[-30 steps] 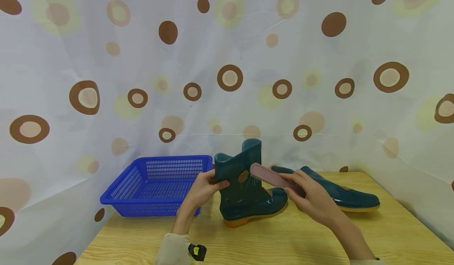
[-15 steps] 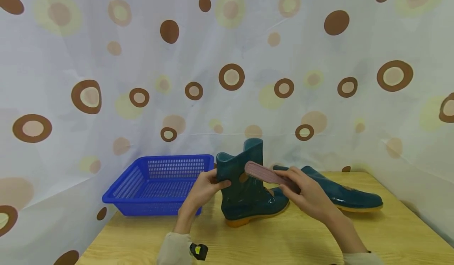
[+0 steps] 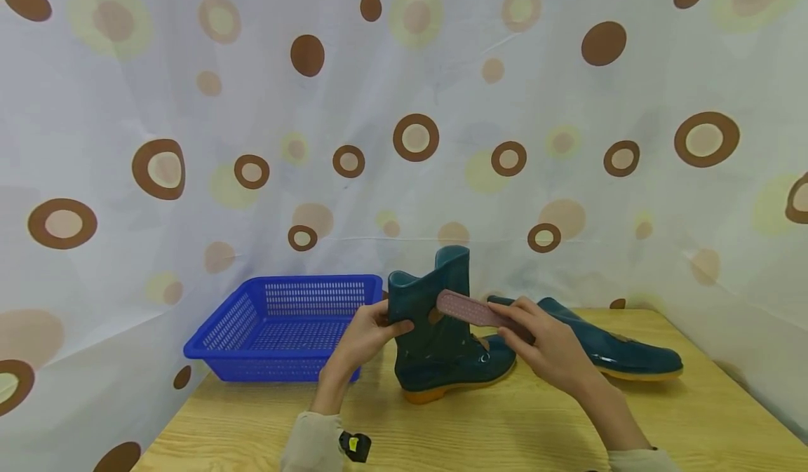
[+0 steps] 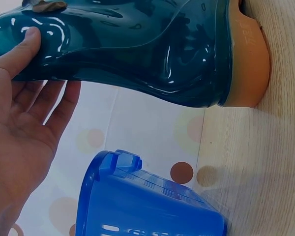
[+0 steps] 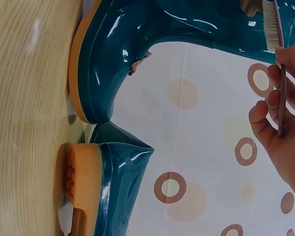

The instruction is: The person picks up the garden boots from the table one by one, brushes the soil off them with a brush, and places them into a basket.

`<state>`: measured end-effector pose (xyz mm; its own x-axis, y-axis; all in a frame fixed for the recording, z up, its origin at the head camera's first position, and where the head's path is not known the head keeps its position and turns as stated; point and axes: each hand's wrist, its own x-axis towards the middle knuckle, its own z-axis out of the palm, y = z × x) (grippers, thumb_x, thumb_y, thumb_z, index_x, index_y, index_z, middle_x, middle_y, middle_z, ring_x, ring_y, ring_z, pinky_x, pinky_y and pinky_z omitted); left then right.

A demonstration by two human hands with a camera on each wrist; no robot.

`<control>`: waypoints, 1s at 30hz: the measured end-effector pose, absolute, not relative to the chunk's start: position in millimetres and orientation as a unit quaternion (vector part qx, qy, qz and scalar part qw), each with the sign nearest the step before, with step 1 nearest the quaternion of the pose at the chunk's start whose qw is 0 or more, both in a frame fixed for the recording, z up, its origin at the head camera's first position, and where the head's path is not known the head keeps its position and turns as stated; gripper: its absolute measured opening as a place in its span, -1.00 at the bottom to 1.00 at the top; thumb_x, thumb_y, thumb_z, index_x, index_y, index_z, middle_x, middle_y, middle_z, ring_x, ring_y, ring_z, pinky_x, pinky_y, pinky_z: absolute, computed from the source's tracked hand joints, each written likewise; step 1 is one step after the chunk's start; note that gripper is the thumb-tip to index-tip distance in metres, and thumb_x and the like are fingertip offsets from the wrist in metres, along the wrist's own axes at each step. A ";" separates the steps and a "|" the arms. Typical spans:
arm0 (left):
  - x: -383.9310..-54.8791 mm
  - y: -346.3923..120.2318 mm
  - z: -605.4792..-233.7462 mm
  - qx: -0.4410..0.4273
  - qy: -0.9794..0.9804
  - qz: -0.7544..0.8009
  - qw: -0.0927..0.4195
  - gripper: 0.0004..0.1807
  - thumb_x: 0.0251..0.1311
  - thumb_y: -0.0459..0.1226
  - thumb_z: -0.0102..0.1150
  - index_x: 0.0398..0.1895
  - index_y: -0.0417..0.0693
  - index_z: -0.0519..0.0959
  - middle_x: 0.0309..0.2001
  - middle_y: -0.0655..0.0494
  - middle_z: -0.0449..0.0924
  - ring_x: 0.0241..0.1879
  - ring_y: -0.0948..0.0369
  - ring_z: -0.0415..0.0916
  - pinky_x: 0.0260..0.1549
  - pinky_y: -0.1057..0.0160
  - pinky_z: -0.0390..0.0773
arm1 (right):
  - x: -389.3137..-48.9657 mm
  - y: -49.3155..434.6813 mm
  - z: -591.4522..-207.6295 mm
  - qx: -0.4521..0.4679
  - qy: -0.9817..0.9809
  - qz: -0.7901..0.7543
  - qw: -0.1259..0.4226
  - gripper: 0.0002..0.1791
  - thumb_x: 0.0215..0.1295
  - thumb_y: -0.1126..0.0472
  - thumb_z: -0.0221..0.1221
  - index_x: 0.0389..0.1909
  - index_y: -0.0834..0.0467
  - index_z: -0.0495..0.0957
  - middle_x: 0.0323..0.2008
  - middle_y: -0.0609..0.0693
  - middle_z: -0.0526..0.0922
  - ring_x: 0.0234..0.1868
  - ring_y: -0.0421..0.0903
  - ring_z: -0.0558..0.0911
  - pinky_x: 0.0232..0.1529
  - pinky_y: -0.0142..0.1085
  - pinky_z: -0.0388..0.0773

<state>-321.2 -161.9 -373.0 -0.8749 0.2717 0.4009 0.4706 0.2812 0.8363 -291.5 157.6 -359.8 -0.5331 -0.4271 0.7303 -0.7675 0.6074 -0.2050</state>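
Observation:
A glossy dark teal rubber boot [image 3: 435,360] stands on its orange sole, toe pointing right. My left hand [image 3: 367,339] grips the back of its shaft, with the thumb on the near side and the fingers behind. In my right hand [image 3: 546,346] is a pink brush [image 3: 470,308], pinched by its handle. Its white bristles [image 5: 270,27] face the shaft, right by a brown smear [image 5: 250,6]. Another brown smear [image 5: 139,63] marks the front of the boot, above the toe.
A second teal boot [image 3: 637,356] lies low at the right, behind my right hand. At the back left stands a blue perforated plastic basket [image 3: 278,368]. The wooden table [image 3: 492,430] meets a dotted curtain [image 3: 404,198] behind.
My right hand has drawn the brush a little to the left across the boot's shaft, over the brown smear. The left hand keeps its hold and the boot stays in place.

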 end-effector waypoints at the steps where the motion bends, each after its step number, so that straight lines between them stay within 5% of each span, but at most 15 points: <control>1: -321.4 -162.0 -373.1 -0.234 -0.795 -0.552 0.089 -0.70 0.26 -0.24 0.30 0.05 -0.04 0.66 -0.04 -0.03 0.72 -0.05 0.08 0.68 0.10 -0.03 0.60 | -291.5 158.0 -360.1 0.357 -0.836 0.261 0.325 -0.59 0.31 0.29 0.26 0.18 0.06 0.58 -0.30 -0.22 0.42 -0.51 -0.42 0.23 -0.56 -0.51 0.25; 30: -301.2 -156.4 -353.0 -0.225 -0.795 -0.558 0.076 -0.73 0.27 -0.34 0.27 0.02 -0.17 0.66 -0.04 -0.12 0.71 -0.04 0.02 0.67 0.11 -0.04 0.59 | -293.5 170.6 -360.1 0.367 -0.843 0.268 0.287 -0.60 0.33 0.27 0.24 0.18 0.06 0.60 -0.24 -0.25 0.47 -0.40 -0.31 0.35 -0.43 -0.47 0.29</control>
<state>-301.2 -156.4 -353.0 -0.8871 0.2730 0.3722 0.4427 0.2748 0.8535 -293.5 170.6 -360.1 -0.5660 -0.4645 0.6811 -0.7726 0.5871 -0.2417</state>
